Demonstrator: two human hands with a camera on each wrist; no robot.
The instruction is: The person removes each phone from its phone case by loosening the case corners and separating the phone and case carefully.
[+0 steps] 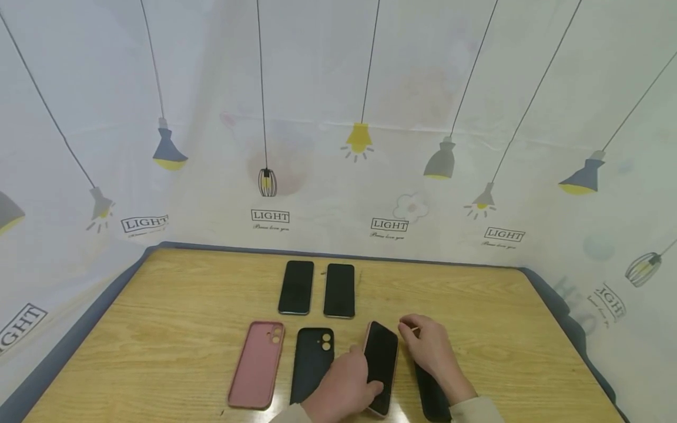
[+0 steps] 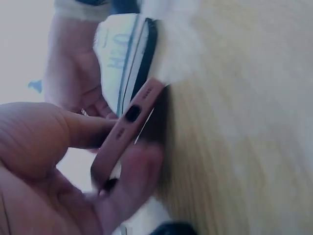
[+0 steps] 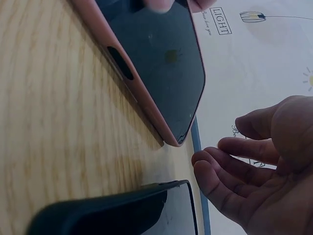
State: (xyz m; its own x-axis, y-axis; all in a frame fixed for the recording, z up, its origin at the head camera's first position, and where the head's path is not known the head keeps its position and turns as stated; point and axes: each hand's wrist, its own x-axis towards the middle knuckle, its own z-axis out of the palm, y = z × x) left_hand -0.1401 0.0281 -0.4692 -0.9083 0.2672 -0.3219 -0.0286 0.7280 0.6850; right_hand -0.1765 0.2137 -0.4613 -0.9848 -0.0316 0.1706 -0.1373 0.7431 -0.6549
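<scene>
The phone screen (image 1: 382, 358) looks glossy, the table (image 1: 486, 317) wooden.

The left hand (image 2: 41, 152) pinches a tilted pink case (image 2: 108, 152), port slot (image 2: 132, 113) facing the camera; wood-grained counter (image 2: 239, 122) alongside.

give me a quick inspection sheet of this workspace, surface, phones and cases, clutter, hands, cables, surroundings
Surface: wood-grain table
Pink-cased phone: tilted, screen visible
Black-cased phone: beneath the right wrist, partly hidden
Rear phones: left rear phone and right rear phone lie face up, side by side
Empty cases: pink case and black case, insides up; the black one is partly hidden
Clutter: nothing seen
Left hand: grips the pink-cased phone
Right hand: fingers loosely curled, holding nothing, near the pink-cased phone
Cables: nothing seen; lamp cords are only printed
Surroundings: pale backdrop with printed lamps and "LIGHT" lettering
</scene>
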